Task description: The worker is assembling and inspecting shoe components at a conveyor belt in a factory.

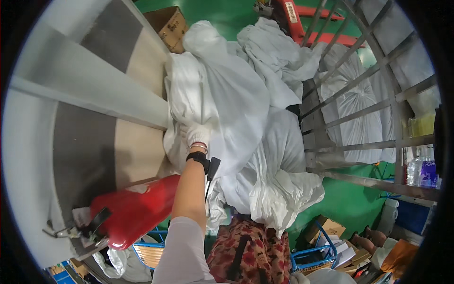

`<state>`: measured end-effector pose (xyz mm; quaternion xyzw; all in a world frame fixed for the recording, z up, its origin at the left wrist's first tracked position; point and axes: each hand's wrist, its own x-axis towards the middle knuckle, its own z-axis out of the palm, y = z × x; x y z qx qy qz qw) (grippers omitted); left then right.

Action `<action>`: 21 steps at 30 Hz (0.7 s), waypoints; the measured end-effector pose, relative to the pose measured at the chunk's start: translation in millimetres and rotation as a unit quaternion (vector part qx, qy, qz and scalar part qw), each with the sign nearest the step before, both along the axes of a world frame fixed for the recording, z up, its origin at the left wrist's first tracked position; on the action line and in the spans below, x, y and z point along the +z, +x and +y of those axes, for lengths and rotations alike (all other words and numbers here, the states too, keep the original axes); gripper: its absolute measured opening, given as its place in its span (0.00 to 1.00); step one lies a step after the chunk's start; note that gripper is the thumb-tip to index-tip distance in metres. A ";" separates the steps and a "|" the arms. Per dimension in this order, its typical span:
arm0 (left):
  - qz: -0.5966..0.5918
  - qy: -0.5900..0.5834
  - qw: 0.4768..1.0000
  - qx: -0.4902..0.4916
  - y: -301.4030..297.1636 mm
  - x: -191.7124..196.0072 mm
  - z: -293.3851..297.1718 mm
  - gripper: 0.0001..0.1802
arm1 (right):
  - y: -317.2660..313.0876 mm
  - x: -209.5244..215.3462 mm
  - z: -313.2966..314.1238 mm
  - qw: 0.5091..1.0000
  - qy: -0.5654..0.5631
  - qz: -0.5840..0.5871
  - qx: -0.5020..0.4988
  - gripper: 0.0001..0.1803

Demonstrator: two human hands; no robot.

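Rightward, green floor [343, 203] opens past white cloth [241, 113] the left hand [195, 135] touches.

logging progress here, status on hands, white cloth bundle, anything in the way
Left hand against white cloth bundle, grip unclear. Right hand mostly cut off, lower edge. Red extinguisher beside left forearm; metal frame right of bundle.
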<state>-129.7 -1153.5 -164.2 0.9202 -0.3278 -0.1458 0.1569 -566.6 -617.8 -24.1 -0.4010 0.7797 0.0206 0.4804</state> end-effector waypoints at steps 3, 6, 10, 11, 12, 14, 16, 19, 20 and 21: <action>0.049 0.084 0.995 -0.030 -34.2 1.7 -32.3 0.56 | 9.3 2.9 14.8 0.998 -0.001 0.013 -0.062 0.13; 0.085 -0.066 0.992 -0.065 21.4 -57.6 -9.8 0.33 | 22.6 -14.4 4.7 0.999 -0.002 -0.011 -0.032 0.12; -0.013 -0.077 0.949 -0.306 -65.0 -16.7 49.4 0.20 | 29.3 -20.0 -42.2 0.997 -0.077 -0.010 -0.010 0.11; -0.049 -0.131 0.930 -0.341 -83.6 0.6 68.5 0.19 | 32.9 -17.2 -65.4 0.994 -0.112 0.013 -0.006 0.08; -0.132 -0.110 0.909 -0.379 -75.7 5.6 101.1 0.18 | 36.0 -18.0 -88.5 0.988 -0.155 -0.010 0.016 0.08; -0.222 -0.089 0.882 -0.406 -44.6 -12.6 137.5 0.16 | 45.4 -23.8 -138.1 0.977 -0.204 -0.054 0.021 0.14; 0.135 -0.096 0.962 -0.218 12.2 -27.0 150.1 0.14 | 77.0 -8.4 -211.6 0.967 -0.225 -0.118 0.034 0.25; 0.234 -0.041 0.933 -0.269 -44.1 122.3 139.2 0.18 | 104.6 20.9 -319.7 0.948 -0.280 -0.075 0.132 0.44; 0.110 -0.096 0.966 -0.212 -45.2 117.9 156.1 0.13 | 138.0 23.1 -350.6 0.933 -0.309 -0.073 0.170 0.52; 0.111 -0.104 0.966 -0.209 -50.6 113.6 157.0 0.13 | 165.4 24.6 -381.5 0.919 -0.338 -0.051 0.197 0.59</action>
